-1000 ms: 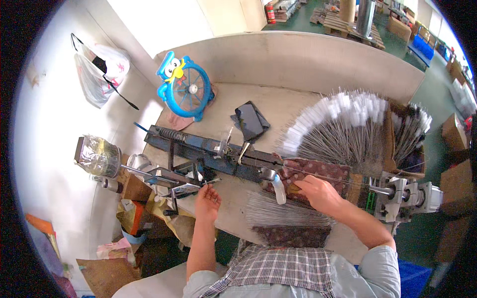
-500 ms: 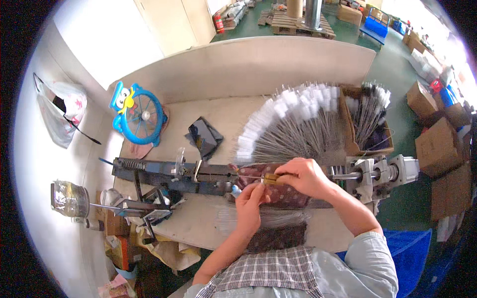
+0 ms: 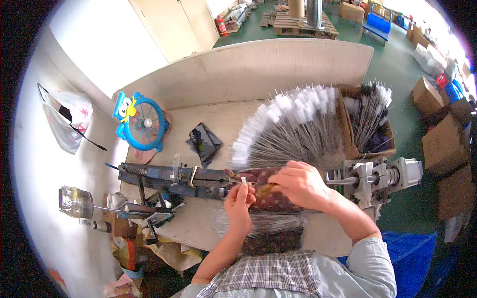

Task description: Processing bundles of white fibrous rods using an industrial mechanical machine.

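My left hand [image 3: 239, 207] is closed, pinching a small white piece [image 3: 243, 180] at its fingertips. A thin wire [image 3: 257, 183] runs from there toward my right hand [image 3: 304, 185]. That hand is curled round a yellow-handled tool [image 3: 267, 189], whose kind is blurred and partly hidden by the fingers. Both hands are above a dark red patterned cloth [image 3: 271, 202] laid over the long metal bench device [image 3: 208, 179]. Behind them fans out a big pile of wire-stemmed brushes [image 3: 298, 107] with white bristles.
A cardboard box [image 3: 349, 134] of more brushes stands at the right, behind a motor-driven clamp [image 3: 367, 176]. Thin clear rods [image 3: 258, 222] lie near my apron. A blue cartoon-shaped wheel [image 3: 144, 121] and a dark plastic packet [image 3: 204, 141] sit at the back left.
My left hand has shifted left, away from the yellow-handled tool, and the white piece now shows at its fingertips. My right hand has lowered slightly. The whole view has shifted a little.
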